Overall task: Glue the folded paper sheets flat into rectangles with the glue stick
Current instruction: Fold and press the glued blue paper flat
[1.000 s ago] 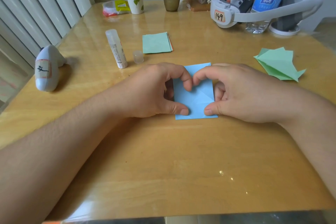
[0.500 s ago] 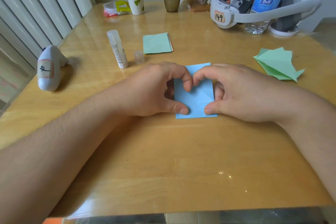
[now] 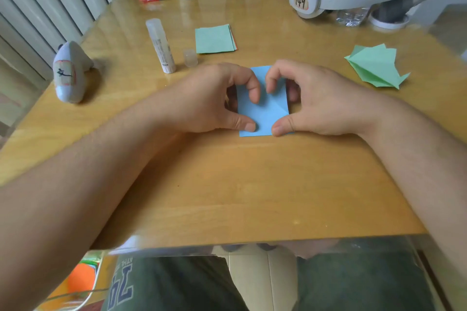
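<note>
Both hands, left hand and right hand, are pressing the light, floppy blue paper flat onto the worktop, each grip narrow, thumb and forefinger pinning its side edges, creases lying between them.

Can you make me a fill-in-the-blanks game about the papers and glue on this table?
1. Both hands, the left hand and the right hand, press down on a folded paper coloured ____.
2. The glue stick lies on the table with its cap taken ____.
3. The spiky, unflattened paper by the right arm is coloured ____.
4. The number written on the white headset is ____.

Missing words: blue; off; green; 149
</note>
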Motion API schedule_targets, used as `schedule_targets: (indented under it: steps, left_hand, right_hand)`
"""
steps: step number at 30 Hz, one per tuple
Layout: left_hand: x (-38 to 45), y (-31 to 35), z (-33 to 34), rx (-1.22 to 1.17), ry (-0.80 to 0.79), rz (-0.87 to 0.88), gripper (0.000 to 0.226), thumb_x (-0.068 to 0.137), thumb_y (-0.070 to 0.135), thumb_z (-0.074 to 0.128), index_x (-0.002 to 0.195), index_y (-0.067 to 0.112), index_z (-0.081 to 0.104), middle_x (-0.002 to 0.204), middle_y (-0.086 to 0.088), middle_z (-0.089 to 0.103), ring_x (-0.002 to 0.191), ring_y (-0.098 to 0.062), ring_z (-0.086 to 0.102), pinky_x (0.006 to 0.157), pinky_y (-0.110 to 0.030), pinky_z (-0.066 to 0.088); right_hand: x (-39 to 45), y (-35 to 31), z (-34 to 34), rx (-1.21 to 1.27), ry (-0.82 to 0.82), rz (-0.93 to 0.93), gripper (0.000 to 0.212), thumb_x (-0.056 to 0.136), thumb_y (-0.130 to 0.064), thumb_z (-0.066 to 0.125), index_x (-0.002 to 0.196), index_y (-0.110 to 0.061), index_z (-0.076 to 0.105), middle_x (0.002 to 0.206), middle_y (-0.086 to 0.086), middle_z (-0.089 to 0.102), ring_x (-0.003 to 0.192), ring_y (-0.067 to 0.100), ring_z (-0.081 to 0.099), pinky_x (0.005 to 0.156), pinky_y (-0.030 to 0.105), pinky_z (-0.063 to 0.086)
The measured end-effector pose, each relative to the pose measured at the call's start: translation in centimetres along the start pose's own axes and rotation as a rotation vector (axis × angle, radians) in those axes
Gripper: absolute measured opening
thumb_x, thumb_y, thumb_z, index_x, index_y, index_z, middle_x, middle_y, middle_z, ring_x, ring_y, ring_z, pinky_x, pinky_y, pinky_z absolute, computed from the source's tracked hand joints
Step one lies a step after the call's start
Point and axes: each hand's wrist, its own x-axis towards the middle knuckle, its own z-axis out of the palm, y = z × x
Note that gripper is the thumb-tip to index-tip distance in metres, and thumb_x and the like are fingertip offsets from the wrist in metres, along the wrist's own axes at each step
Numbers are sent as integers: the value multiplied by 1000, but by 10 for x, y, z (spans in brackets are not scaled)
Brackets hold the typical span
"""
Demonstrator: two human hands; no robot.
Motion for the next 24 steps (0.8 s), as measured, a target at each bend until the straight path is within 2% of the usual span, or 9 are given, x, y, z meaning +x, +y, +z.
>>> schedule_targets:
  steps: [3,5,7,9,11,14,18,24]
  left_hand:
    - [-1,1,-1,-11,-1,-14,41,72,33,95,101,31,67,87,14,62,73,-1,59,70,-17,49]
    - [0,1,0,-14,-5,-18,40,72,32,95,100,33,66,88,15,63,73,-1,58,69,-15,48]
    - [1,2,1,-9,-3,-21,40,72,32,95,97,37,65,86,16,63,72,0,58,68,-13,46]
    - [1,1,1,-9,-4,-24,41,71,33,95,96,39,64,85,15,63,71,0,58,67,-12,45]
    - [1,1,0,-22,-5,-26,41,71,32,96,97,38,65,84,17,62,70,0,57,66,-11,44]
    - [1,1,0,-23,-12,-30,41,71,32,96,97,37,65,84,15,63,70,0,58,65,-10,44]
    - [1,0,0,-26,-12,-30,41,71,32,96,98,37,65,85,12,64,71,-1,59,67,-11,45]
    - [1,0,0,-29,-21,-37,41,72,30,95,98,37,65,82,12,63,70,-1,59,65,-10,44]
  right_hand:
    - [-5,0,-7,3,-57,19,106,65,-30,97,139,-68,31,93,-27,51,87,5,53,76,13,43]
    - [-5,-2,-7,-9,-67,27,122,67,-28,96,148,-72,16,94,-23,49,88,6,53,78,10,42]
    - [-3,-1,-6,62,-48,15,123,71,-22,94,151,-70,14,91,-15,51,88,16,55,80,15,47]
    - [-1,2,-5,176,-10,-2,118,77,-15,90,155,-64,16,82,-6,56,85,26,57,81,27,51]
    - [1,7,-5,207,4,-9,117,80,-11,88,157,-60,16,76,-1,61,76,21,57,79,27,52]
    - [1,9,-6,159,-29,22,119,77,-18,91,156,-63,14,70,-7,62,69,7,57,72,16,48]
    - [1,4,-3,154,-34,44,119,75,-19,92,155,-64,16,66,-10,57,68,7,58,72,25,51]
    - [1,0,0,107,-40,69,124,73,-16,93,155,-65,15,69,-4,58,66,5,59,70,23,50]
